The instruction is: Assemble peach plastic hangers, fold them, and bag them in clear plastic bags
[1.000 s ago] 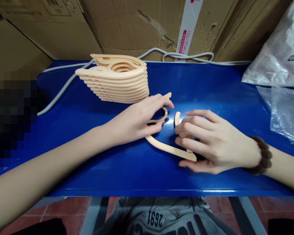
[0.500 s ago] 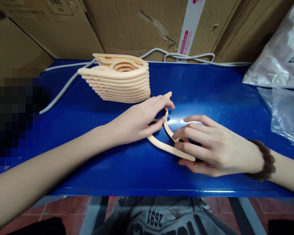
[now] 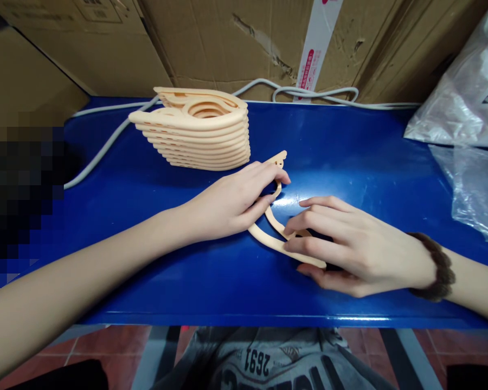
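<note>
A beige plastic piece with curved arms, which looks like a clothes hanger (image 3: 268, 239), lies on the blue table under both my hands. My left hand (image 3: 244, 197) grips its upper part, fingers curled over it and thumb along the near side. It hides the middle of the hanger. With thumb and fingers, my right hand (image 3: 345, 246) holds the lower right end, partly covering it. Just behind my left hand stands a neat stack of matching beige hangers (image 3: 203, 141), piled flat on one another.
Cardboard boxes (image 3: 228, 43) line the back of the blue table (image 3: 361, 157). A white cable (image 3: 101, 157) runs along the rear and left. Clear plastic bags (image 3: 459, 108) lie at the right. The table's front edge is close to my body.
The hanger's inner curved arm has swung slightly left, toward the outer arm. My right fingers have shifted a little left with it; the left hand has barely moved.
</note>
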Demonstrator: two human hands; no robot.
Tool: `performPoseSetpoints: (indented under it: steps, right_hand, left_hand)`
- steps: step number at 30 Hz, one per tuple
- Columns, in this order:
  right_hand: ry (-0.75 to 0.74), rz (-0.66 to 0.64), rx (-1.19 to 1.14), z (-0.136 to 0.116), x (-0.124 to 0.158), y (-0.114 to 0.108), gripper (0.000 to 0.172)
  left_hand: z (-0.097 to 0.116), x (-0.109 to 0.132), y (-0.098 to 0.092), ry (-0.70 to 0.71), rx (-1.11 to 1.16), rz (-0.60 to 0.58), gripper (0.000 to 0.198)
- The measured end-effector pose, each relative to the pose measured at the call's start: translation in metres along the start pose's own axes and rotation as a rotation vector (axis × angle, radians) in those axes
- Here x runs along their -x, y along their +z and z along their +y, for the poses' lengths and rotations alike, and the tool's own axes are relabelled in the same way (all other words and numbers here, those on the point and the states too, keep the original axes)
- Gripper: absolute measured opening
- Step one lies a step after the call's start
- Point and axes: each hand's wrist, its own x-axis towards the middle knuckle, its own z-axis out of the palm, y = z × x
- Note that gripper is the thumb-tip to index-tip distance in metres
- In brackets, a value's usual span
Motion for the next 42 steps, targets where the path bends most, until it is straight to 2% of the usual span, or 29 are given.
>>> performPoseSetpoints:
  steps: [13, 19, 26, 30, 34, 37, 42]
  right_hand:
    - [-0.017, -0.01, -0.022, -0.003, 0.001, -0.001, 0.025]
    - [0.008, -0.011, 0.039, 0.008, 0.005, -0.002, 0.034]
    - [0.075, 0.036, 0.214, 0.025, 0.007, -0.004, 0.033]
    - [0.117, 0.075, 0.25, 0.033, 0.01, -0.005, 0.032]
    - [0.163, 0.097, 0.322, 0.035, 0.01, -0.006, 0.023]
    - [0.241, 0.094, 0.346, 0.035, 0.01, -0.006, 0.02]
    - [0.325, 0.103, 0.284, 0.034, 0.01, -0.005, 0.025]
  left_hand:
    - [-0.004, 0.0, 0.003, 0.026, -0.032, 0.025, 0.026]
    - [-0.002, -0.001, 0.003, 0.048, -0.058, 0.055, 0.024]
    - [0.002, 0.0, -0.001, 0.118, -0.03, 0.111, 0.03]
    - [-0.002, 0.002, 0.003, 0.158, -0.127, 0.078, 0.033]
    - [-0.006, 0.003, 0.006, 0.162, -0.285, 0.035, 0.034]
    - [-0.006, 0.002, 0.005, 0.122, -0.312, 0.009, 0.034]
    - [-0.001, 0.0, 0.0, 0.134, -0.324, -0.008, 0.035]
